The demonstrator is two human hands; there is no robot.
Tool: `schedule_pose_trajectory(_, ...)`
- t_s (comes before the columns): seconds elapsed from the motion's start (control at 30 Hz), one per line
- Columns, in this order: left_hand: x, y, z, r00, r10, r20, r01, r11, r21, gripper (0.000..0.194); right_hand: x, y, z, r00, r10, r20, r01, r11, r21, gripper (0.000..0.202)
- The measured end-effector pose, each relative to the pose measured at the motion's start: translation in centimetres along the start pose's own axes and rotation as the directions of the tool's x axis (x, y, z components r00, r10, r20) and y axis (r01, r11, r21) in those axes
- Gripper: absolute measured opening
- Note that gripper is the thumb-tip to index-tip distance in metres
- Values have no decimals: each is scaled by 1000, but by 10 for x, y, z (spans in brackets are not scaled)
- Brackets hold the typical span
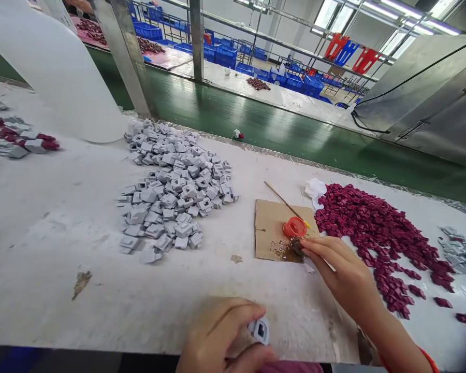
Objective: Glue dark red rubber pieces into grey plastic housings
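Note:
My left hand is at the table's front edge, closed on a small grey plastic part with a square hole facing up. To the right, my right hand pinches a dark, rounded piece over a square of cardboard. Small shiny bits lie on the cardboard beside my fingertips. Just behind them sits a small red cup. A thin stick with a yellow tip leans across the cardboard's back edge.
A heap of grey plastic parts covers the table's left middle. Dark red parts spread out on the right, with crumpled white tissue beside them. A green conveyor belt runs behind; a metal post stands at back left.

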State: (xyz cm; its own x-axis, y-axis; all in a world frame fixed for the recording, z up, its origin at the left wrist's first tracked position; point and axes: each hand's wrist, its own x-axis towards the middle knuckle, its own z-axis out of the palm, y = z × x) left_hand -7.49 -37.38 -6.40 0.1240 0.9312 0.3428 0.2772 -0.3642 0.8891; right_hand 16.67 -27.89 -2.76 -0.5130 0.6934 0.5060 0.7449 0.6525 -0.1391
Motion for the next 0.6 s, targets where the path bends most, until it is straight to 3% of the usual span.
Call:
schedule_pose_trajectory(0.1,3,-4,0,991,131,6,-130,975,179,28,-7,-17,-8,995,72,-64,-70,997,35,19)
schedule_pose_trajectory(0.2,1,-4,8,993,115,-18,-106,960,258,21,-19,-45,-11,983,178,-53,-161,957,241,22)
schedule_pose_trajectory(0.33,-3,-4,18,995,83,-63,-58,943,327,17,-32,-79,1,988,146,43,-146,839,524,23)
schedule_pose_trajectory(0.47,-2,-4,18,994,79,-70,-50,934,354,10,-33,-91,15,982,186,44,-177,794,581,24)
schedule_pose_trajectory(0.6,-2,-3,18,997,54,-63,-30,943,333,7,-32,-92,15,981,166,105,-195,778,597,28)
